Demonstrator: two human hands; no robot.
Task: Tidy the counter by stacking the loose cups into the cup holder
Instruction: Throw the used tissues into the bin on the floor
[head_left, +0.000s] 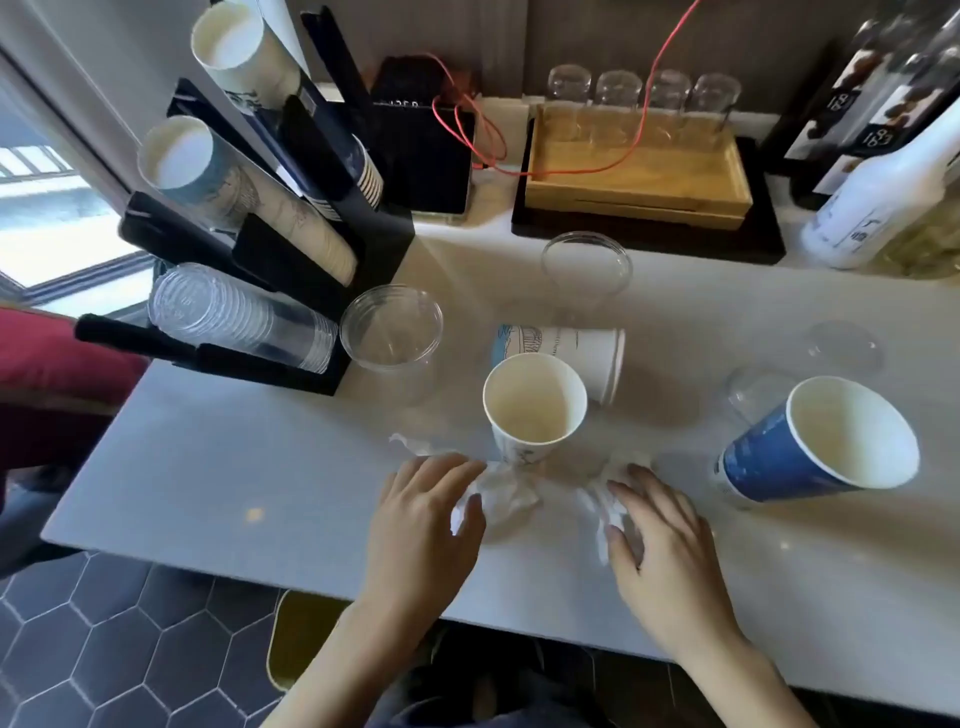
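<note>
A black tiered cup holder stands at the counter's left, holding stacks of paper cups and clear plastic cups. Loose on the counter are a white paper cup standing upright in the middle, another white cup lying on its side behind it, a blue paper cup at the right, and clear plastic cups. My left hand rests on a crumpled tissue in front of the upright cup. Fingers spread, my right hand presses on a second crumpled tissue.
A wooden tray with upturned glasses sits on a black board at the back. A black box with a red cable stands beside it. A white bottle is at the right. Clear lids lie near the blue cup.
</note>
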